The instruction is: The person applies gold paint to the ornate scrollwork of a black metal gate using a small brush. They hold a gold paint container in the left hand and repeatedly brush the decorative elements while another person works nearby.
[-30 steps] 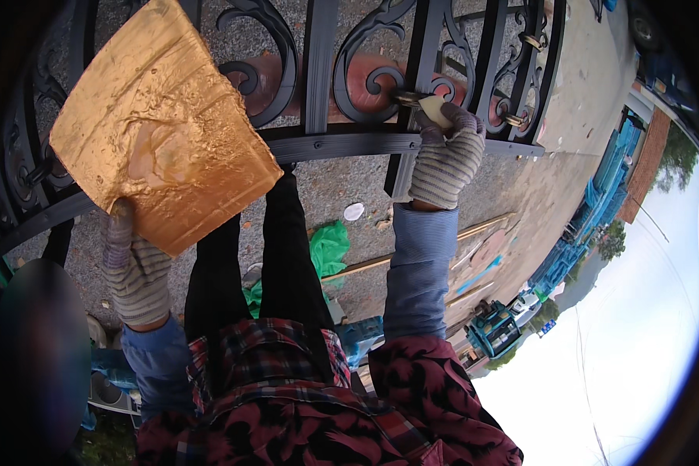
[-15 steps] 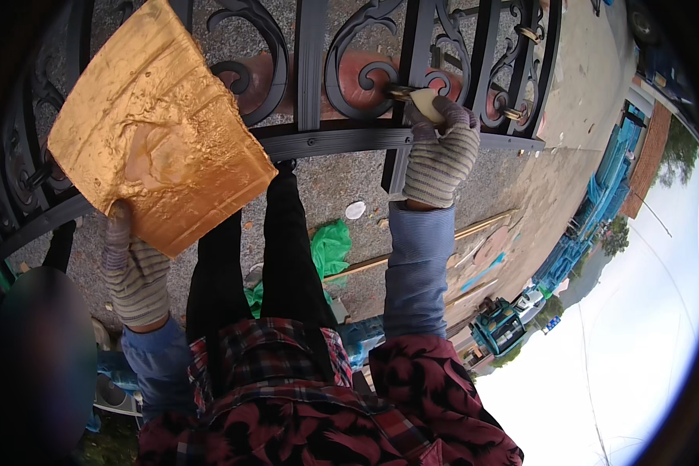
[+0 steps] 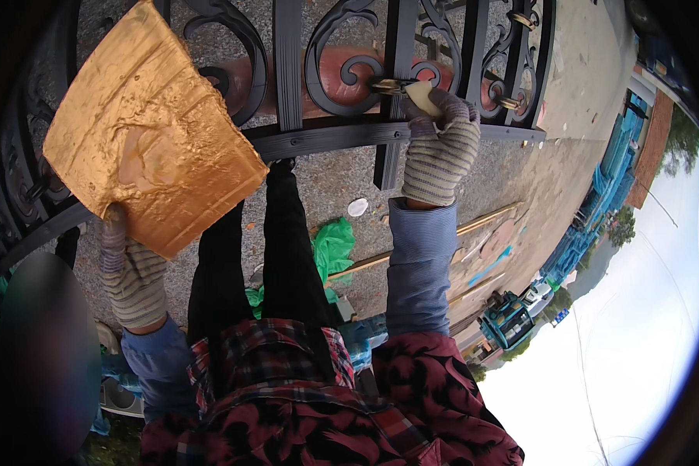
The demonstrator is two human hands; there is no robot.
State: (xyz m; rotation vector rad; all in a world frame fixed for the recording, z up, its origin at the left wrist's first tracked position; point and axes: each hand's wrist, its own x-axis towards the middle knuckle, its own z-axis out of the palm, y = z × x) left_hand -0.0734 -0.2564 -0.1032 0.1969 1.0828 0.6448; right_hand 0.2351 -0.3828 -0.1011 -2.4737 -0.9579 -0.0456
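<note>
My left hand [image 3: 136,268], in a striped knit glove, grips the lower edge of a gold-coated sheet [image 3: 144,101]. The sheet is bent and rough, with wrinkled gold paint and a duller patch in its middle. In my right hand [image 3: 440,151], gloved alike, a pale wedge-shaped piece like sponge [image 3: 423,99] is pinched between the fingers. Its tip is at a gold-coloured band [image 3: 389,86] between scrolls of a black metal railing [image 3: 326,138]. I cannot tell whether the tip presses on the band. Further right, other bands [image 3: 509,102] are gold too.
Behind the railing lies a reddish rounded object [image 3: 342,74]. Below it, on gravelly ground, are a green plastic bag [image 3: 334,245], a long wooden strip [image 3: 474,224] and a white scrap [image 3: 357,207]. A teal vehicle [image 3: 509,320] and blue-covered stacks [image 3: 590,225] stand off to the right.
The railing appears shifted slightly left in view. Against it, my right hand and the pale piece have moved a little right, showing more of the gold band. My left hand still holds the sheet.
</note>
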